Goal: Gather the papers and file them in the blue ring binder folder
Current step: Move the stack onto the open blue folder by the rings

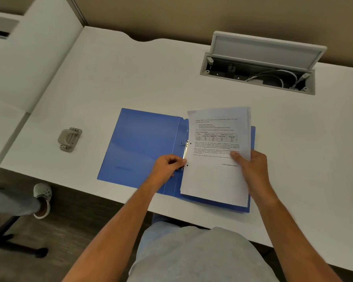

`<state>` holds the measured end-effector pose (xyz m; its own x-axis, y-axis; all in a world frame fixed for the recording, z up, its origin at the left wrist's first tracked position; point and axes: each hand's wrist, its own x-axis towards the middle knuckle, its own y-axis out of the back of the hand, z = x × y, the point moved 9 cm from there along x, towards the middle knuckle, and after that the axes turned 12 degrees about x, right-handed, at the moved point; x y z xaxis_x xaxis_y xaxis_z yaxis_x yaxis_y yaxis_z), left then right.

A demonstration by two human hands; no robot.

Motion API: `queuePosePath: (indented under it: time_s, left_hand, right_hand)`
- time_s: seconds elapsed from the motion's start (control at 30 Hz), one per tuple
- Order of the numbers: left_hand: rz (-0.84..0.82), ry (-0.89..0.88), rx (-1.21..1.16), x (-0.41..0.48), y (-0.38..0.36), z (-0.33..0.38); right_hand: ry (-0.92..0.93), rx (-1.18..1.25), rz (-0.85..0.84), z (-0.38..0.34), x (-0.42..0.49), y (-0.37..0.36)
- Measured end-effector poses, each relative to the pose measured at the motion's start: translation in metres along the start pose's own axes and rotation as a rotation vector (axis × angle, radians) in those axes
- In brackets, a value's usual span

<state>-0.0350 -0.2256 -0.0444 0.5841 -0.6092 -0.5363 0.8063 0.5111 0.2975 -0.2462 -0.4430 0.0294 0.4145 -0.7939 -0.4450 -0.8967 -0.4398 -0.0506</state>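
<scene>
Papers (216, 157), a punched stack, lie over the open blue ring binder's (139, 147) right half, pinched at the outer edge by the right hand (251, 165). Left hand (169, 165) fingers pinch the ring mechanism (185, 148); holes should line up before the rings close.

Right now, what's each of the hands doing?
Left hand: closed on the ring mechanism of the blue binder.
Right hand: holding the stack of papers.

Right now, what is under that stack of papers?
Under the papers lies the right half of the open blue binder, its edge showing at the right and bottom. The metal rings sit beside the punched holes. Anything else beneath is covered.
</scene>
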Motion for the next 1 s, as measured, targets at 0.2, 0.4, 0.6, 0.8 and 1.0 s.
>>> queuePosePath:
  time_s: [0.2,0.4,0.6,0.8,1.0]
  left_hand:
    - [-0.003,0.010,0.022,0.0020,-0.0002,-0.0022]
    - [0.015,0.008,0.040,0.0055,0.0000,-0.0022]
    - [0.012,0.000,0.035,0.0065,0.0020,-0.0014]
    - [0.038,-0.043,0.038,0.0047,0.0010,0.0011]
    - [0.048,-0.055,0.006,0.0034,0.0014,0.0013]
  right_hand:
    - [0.003,-0.052,0.016,-0.0007,0.0024,-0.0050]
    - [0.014,-0.092,0.034,-0.0026,0.0040,-0.0075]
    - [0.014,-0.105,0.038,-0.0029,0.0035,-0.0099]
    - [0.001,-0.103,0.055,0.0003,0.0023,-0.0050]
    - [0.009,-0.099,0.049,-0.0058,0.0028,-0.0089]
